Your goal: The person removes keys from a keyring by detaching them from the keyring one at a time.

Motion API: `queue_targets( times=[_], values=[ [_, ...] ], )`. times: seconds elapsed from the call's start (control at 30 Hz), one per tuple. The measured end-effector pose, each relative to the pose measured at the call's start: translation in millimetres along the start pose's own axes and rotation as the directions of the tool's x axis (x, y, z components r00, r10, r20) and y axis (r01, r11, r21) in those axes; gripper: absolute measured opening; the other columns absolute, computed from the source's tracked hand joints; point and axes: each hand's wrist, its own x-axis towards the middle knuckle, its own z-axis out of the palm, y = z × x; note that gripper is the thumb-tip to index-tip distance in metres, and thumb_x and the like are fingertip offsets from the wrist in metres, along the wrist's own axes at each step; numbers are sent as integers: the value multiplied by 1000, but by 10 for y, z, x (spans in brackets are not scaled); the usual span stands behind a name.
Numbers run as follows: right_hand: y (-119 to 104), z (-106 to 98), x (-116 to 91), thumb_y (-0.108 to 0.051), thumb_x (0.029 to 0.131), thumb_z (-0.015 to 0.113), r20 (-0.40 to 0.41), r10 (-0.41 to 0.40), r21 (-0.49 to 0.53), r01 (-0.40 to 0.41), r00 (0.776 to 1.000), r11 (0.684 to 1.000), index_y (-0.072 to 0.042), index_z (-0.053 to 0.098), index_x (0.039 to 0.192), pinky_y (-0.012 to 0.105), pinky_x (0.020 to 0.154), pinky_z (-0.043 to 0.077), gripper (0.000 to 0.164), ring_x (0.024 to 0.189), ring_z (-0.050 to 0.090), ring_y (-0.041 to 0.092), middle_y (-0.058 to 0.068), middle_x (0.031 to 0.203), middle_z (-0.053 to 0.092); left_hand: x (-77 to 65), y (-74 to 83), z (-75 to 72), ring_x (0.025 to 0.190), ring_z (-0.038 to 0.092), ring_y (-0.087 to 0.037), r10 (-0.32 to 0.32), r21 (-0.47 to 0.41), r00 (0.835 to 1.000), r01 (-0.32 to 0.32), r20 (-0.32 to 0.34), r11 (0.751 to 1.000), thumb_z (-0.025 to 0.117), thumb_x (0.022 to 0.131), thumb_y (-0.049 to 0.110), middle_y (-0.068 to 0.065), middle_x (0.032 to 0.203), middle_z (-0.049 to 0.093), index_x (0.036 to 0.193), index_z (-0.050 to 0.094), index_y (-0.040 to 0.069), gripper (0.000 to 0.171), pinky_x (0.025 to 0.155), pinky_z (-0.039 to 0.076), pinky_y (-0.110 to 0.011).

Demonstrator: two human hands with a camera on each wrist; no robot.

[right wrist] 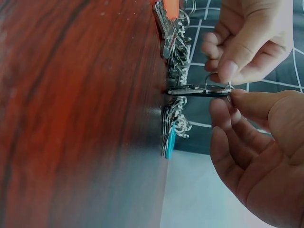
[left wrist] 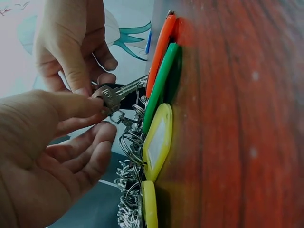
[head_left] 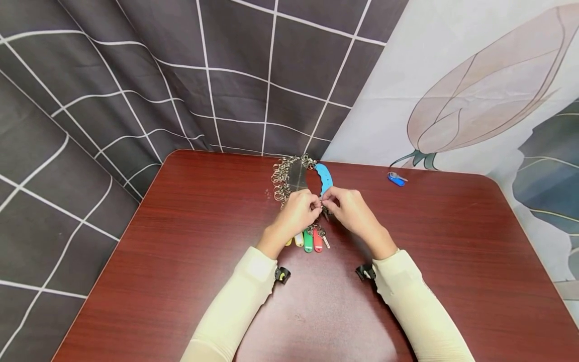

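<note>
My left hand (head_left: pixel 298 208) and right hand (head_left: pixel 350 208) meet fingertip to fingertip over the table. Both pinch a small metal key ring (right wrist: pixel 207 78). Against the left fingertips lies a silver key (left wrist: pixel 111 99). A flat, dark piece (right wrist: pixel 194 91) extends from the right fingertips; its kind is unclear. Below the hands lie a red key tag (head_left: pixel 318 242) with a key beside it, a green tag (head_left: pixel 308 241) and yellow tags (left wrist: pixel 159 140). Beyond them, many rings and clasps (head_left: pixel 281 181) line a dark curved plate (head_left: pixel 297 176), and a blue scalloped piece (head_left: pixel 323 178) lies to its right.
A blue tag with a key (head_left: pixel 396 179) lies apart near the table's back right. The reddish wooden table (head_left: pixel 190 241) ends at a dark checked curtain (head_left: pixel 235 95) and a pale printed cloth (head_left: pixel 375 120). A black wrist device (head_left: pixel 365 272) sits at the right cuff.
</note>
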Motion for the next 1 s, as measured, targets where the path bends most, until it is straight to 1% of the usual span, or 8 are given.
queue_targets(
  times=[0.13, 0.3, 0.43, 0.6, 0.7, 0.8, 0.93, 1.0],
  values=[
    [13, 11, 7, -11, 97, 71, 5, -24, 17, 24, 1000, 1000, -10, 75, 97, 30, 66, 49, 4, 69, 58, 14, 4, 92, 76, 8, 1, 2, 81, 63, -18, -33, -13, 999, 34, 30, 999, 75, 91, 13, -4, 83, 67, 81, 76, 9, 11, 74, 52, -27],
    [22, 10, 9, -10, 97, 71, 9, -14, 40, 14, 1000, 999, -10, 75, 98, 29, 65, 50, 4, 69, 60, 14, 3, 87, 75, 14, 0, -1, 79, 62, -18, -55, -45, 998, 55, 11, 997, 75, 92, 12, -5, 81, 66, 80, 74, 8, 13, 74, 51, -27],
    [16, 14, 9, -10, 97, 70, 25, -10, 2, 10, 1000, 1000, -7, 72, 97, 32, 70, 54, 4, 75, 65, 16, 5, 85, 72, 6, 15, -13, 78, 63, -18, -30, -48, 1000, 29, -8, 998, 74, 90, 7, -5, 81, 64, 82, 73, 6, 9, 74, 51, -25],
    [3, 11, 6, -10, 95, 73, 17, -18, -32, 18, 1000, 999, -8, 70, 93, 33, 69, 50, 4, 73, 60, 18, 6, 83, 65, -8, 22, -9, 77, 63, -17, -9, -17, 999, 8, -32, 1000, 76, 91, 8, -4, 80, 63, 83, 73, 7, 9, 72, 52, -23],
    [13, 5, 3, -9, 95, 73, -3, -4, -17, 4, 1000, 1000, -9, 70, 92, 33, 67, 50, 4, 72, 59, 17, 5, 81, 65, -9, 13, -5, 76, 62, -17, -10, -16, 999, 10, -32, 1000, 76, 91, 9, -4, 79, 63, 82, 74, 7, 9, 70, 50, -21],
    [27, 4, 2, -10, 96, 71, -11, 11, 3, -11, 1000, 1000, -9, 70, 93, 33, 68, 51, 4, 71, 60, 17, 5, 81, 68, -3, 6, -5, 76, 63, -16, -25, -24, 1000, 25, -13, 999, 76, 90, 8, -4, 80, 65, 82, 74, 7, 9, 70, 51, -21],
    [42, 10, -1, -11, 98, 69, -5, 39, 39, -39, 999, 998, -9, 69, 94, 32, 67, 50, 4, 71, 60, 16, 4, 80, 70, 9, 3, 3, 78, 63, -17, -55, -34, 998, 55, 6, 998, 74, 91, 10, -5, 81, 66, 80, 73, 8, 12, 71, 52, -23],
    [49, 11, -4, -11, 98, 68, 3, 58, 62, -58, 998, 996, -10, 69, 94, 31, 66, 49, 4, 69, 59, 15, 3, 79, 69, 13, 4, 6, 79, 63, -18, -57, -37, 998, 57, 4, 998, 73, 92, 10, -5, 81, 66, 79, 72, 8, 13, 72, 52, -25]
  ],
)
